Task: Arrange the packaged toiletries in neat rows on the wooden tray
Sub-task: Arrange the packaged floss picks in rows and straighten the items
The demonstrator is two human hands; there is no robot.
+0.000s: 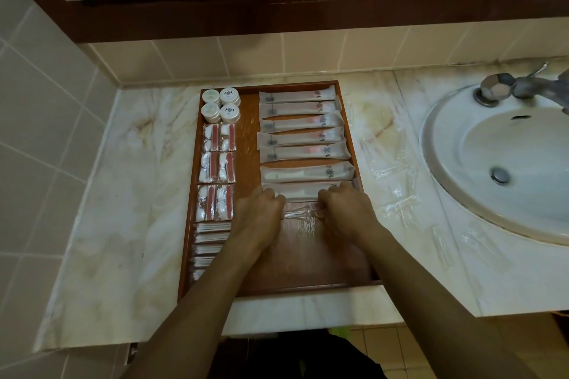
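Seven long sachets (300, 125) rowed on wooden tray (314, 274), left column filled. I see left hand (261, 212) and right hand (345, 209), fingers curled, pinching clear packet (298, 210) below last row. Loose clear packets (397, 203) on bench, probably still to place.

glossy wooden tray (246, 132), clear plastic packets (297, 210)

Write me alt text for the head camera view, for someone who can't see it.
Two hands, left hand and right hand, hold a clear packet on a wooden tray beside rows of long frosted packets, round white tubs and cotton swab packets. The tray sits on a marble counter next to a sink.
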